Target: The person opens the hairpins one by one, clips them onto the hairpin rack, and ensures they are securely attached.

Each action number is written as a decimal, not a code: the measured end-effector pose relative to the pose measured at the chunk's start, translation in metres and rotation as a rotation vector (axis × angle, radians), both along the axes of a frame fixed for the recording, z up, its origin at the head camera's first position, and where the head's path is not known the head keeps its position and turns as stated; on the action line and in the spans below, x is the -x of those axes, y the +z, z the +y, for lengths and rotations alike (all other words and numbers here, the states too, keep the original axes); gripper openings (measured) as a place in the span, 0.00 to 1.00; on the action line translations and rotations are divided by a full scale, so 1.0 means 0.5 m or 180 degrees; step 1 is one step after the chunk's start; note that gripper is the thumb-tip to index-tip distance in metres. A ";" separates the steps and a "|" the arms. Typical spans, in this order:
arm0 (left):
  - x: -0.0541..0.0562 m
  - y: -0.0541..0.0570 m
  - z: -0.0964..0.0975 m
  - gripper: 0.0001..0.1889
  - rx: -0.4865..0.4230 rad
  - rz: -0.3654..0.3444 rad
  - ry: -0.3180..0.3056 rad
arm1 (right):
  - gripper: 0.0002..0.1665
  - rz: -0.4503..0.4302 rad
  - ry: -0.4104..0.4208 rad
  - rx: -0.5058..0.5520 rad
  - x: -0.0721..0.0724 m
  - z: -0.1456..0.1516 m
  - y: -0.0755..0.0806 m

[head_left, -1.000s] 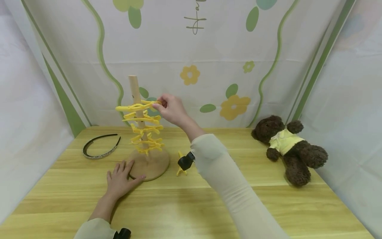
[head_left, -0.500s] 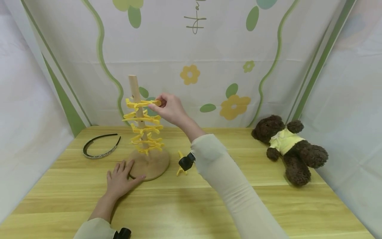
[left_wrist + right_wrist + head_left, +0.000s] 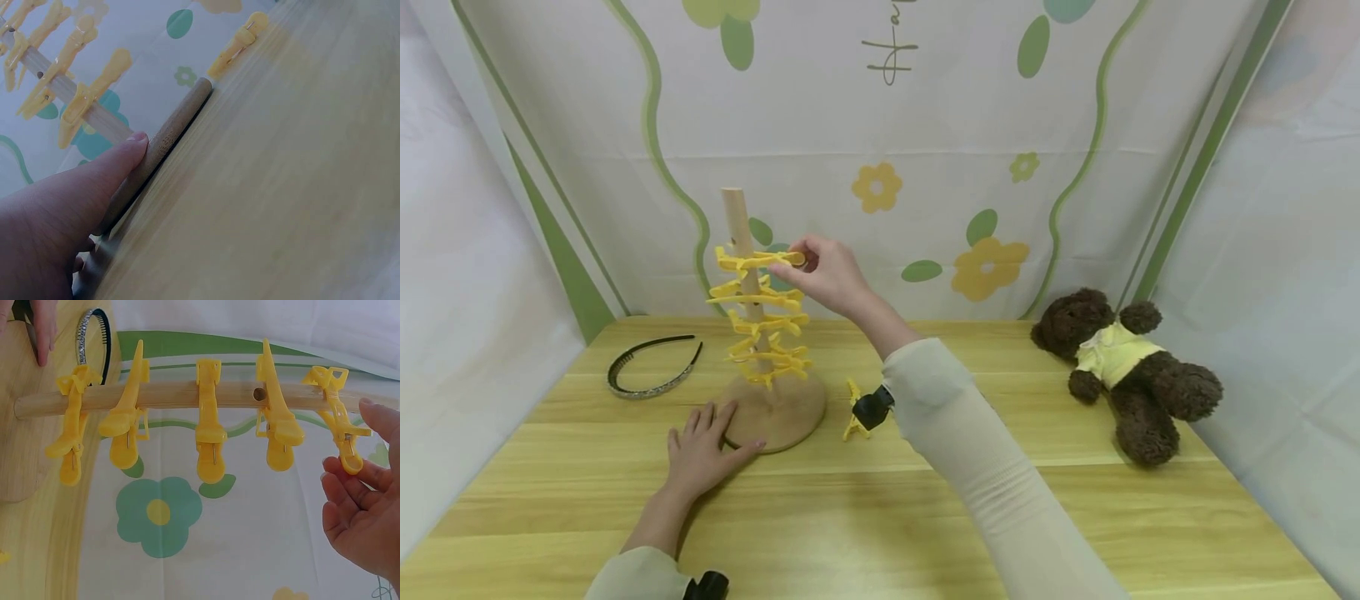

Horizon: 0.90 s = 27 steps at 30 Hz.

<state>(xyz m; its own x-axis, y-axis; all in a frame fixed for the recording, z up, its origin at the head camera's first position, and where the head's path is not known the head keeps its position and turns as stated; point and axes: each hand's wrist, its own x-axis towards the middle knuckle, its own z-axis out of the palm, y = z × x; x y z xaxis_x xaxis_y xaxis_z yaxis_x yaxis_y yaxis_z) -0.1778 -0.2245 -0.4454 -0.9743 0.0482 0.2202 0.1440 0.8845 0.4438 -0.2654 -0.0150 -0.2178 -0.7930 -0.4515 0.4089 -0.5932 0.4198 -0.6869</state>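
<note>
A wooden pole (image 3: 735,218) stands upright on a round wooden base (image 3: 801,425), with several yellow plastic clips clamped along it. My right hand (image 3: 829,271) is at the tail of the topmost clip (image 3: 748,261). In the right wrist view, fingertips touch the tail of this top clip (image 3: 340,419) while the thumb stands apart from it. The clip's jaws sit across the pole. My left hand (image 3: 700,454) rests with fingers spread at the base's front left edge; the left wrist view has its thumb lying on the base (image 3: 181,115).
Another yellow clip (image 3: 852,429) lies on the table right of the base, partly hidden by the right wrist camera (image 3: 872,408). A black headband (image 3: 651,392) lies at left. At right lies a brown teddy bear (image 3: 1120,358) in a yellow shirt. A printed curtain hangs behind.
The top clip's jaws have swung in and closed onto the pole. My right thumb and fingers have loosened around its tail. The left hand has stayed at the base.
</note>
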 end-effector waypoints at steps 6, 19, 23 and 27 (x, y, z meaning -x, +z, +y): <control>0.000 0.001 0.001 0.45 0.0025 0.0009 -0.0008 | 0.26 -0.0015 -0.0044 0.0015 -0.002 0.019 -0.002; -0.002 0.004 0.002 0.44 0.0033 0.0008 -0.0016 | 0.27 -0.0148 -0.0122 0.0117 -0.028 0.125 -0.118; -0.002 0.003 0.003 0.45 0.0029 -0.0024 -0.0001 | 0.26 -0.0259 -0.0147 0.0156 -0.038 0.141 -0.182; 0.000 0.000 0.001 0.46 0.0043 -0.0044 0.0013 | 0.26 -0.0566 -0.0147 0.0203 -0.055 0.153 -0.236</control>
